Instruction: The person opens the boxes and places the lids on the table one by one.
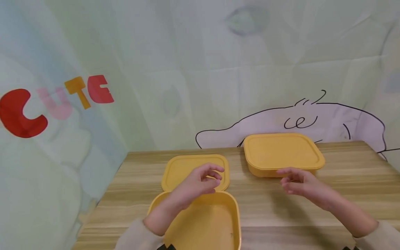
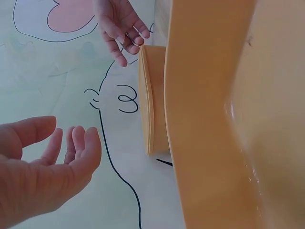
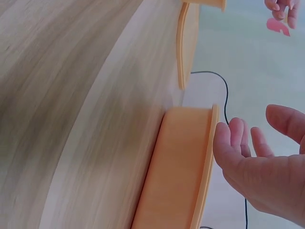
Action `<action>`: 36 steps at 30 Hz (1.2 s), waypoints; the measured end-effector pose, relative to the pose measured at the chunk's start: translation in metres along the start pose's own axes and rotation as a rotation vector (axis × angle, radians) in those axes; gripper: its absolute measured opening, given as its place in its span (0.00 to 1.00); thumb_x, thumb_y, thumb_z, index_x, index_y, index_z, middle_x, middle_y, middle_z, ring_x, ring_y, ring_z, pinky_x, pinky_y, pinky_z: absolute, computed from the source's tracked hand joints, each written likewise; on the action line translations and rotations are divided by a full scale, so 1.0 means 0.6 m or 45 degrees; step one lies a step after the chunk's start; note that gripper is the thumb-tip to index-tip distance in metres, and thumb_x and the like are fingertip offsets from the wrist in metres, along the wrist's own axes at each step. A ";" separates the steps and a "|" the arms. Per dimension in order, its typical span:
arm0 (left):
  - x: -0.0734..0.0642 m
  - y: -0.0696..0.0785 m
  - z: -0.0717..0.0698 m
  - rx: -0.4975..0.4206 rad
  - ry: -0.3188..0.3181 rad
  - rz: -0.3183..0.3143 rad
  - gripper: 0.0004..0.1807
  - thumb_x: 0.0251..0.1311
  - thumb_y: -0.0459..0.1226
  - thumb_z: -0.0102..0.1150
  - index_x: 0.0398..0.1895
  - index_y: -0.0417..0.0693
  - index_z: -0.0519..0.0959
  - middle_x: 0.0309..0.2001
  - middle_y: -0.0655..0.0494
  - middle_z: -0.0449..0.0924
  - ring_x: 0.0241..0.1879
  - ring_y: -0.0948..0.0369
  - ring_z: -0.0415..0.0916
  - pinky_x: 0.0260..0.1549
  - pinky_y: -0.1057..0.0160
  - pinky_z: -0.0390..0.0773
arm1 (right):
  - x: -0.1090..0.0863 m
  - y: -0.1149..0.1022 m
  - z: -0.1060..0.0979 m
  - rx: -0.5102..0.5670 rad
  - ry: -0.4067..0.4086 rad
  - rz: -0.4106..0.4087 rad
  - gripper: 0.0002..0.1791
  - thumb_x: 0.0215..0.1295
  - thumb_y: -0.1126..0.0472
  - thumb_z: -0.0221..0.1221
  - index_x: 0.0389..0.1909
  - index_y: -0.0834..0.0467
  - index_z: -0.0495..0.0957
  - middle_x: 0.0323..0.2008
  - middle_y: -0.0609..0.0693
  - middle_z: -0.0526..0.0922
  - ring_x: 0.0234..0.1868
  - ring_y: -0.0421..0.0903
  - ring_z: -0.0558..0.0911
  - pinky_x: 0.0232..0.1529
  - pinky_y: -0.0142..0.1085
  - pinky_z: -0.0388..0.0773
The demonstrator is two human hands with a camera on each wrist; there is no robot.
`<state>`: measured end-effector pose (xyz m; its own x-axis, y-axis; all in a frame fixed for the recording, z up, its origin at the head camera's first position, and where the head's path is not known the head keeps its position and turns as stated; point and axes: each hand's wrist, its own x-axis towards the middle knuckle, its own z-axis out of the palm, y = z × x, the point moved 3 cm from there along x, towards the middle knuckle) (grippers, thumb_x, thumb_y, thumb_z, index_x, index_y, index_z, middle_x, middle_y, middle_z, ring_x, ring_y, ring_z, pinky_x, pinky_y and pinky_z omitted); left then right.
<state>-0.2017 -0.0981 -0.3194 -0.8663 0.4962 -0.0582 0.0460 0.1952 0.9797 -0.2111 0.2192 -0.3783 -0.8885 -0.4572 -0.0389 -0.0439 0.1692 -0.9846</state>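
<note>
My left hand point(image 1: 200, 182), fingers loosely bent and holding nothing, hovers over the far end of an uncovered yellow container point(image 1: 212, 225) at the front of the table. Just behind that container lies a flat yellow lid point(image 1: 181, 170), partly hidden by the hand in the head view. My right hand point(image 1: 304, 185) hangs in the air in front of a second yellow container point(image 1: 265, 172), its fingers relaxed with nothing between them. A yellow lid point(image 1: 281, 151) covers this second container. In the left wrist view, the uncovered container's wall point(image 2: 205, 119) fills the right side.
The wood-grain table point(image 1: 275, 229) carries both containers and the loose lid. A printed curtain point(image 1: 175, 69) with coloured letters and a line-drawn figure hangs behind the table's back edge. The table's left edge runs down toward the front left.
</note>
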 end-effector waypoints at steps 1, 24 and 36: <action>0.003 0.001 0.003 -0.003 0.001 0.003 0.18 0.61 0.33 0.55 0.54 0.37 0.70 0.43 0.47 0.72 0.40 0.59 0.73 0.44 0.56 0.76 | -0.002 0.000 -0.003 -0.007 0.005 -0.002 0.18 0.65 0.67 0.55 0.53 0.48 0.71 0.40 0.51 0.74 0.41 0.40 0.76 0.42 0.34 0.77; 0.059 0.003 0.014 -0.042 0.154 -0.027 0.16 0.62 0.29 0.54 0.53 0.38 0.71 0.47 0.44 0.73 0.44 0.56 0.73 0.44 0.53 0.77 | -0.027 -0.007 -0.083 0.087 0.047 -0.094 0.26 0.64 0.75 0.51 0.50 0.39 0.74 0.39 0.45 0.77 0.40 0.37 0.78 0.40 0.29 0.77; 0.097 0.022 0.023 -0.171 0.326 0.014 0.16 0.61 0.28 0.53 0.53 0.40 0.71 0.49 0.45 0.73 0.44 0.54 0.72 0.45 0.53 0.76 | -0.027 -0.011 -0.134 -0.002 0.282 0.032 0.22 0.66 0.71 0.52 0.42 0.35 0.74 0.36 0.45 0.77 0.37 0.38 0.79 0.37 0.28 0.78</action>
<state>-0.2447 -0.0546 -0.3127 -0.9643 0.2643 -0.0140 0.0044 0.0689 0.9976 -0.2330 0.2959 -0.3576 -0.9679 -0.2502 -0.0250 -0.0210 0.1796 -0.9835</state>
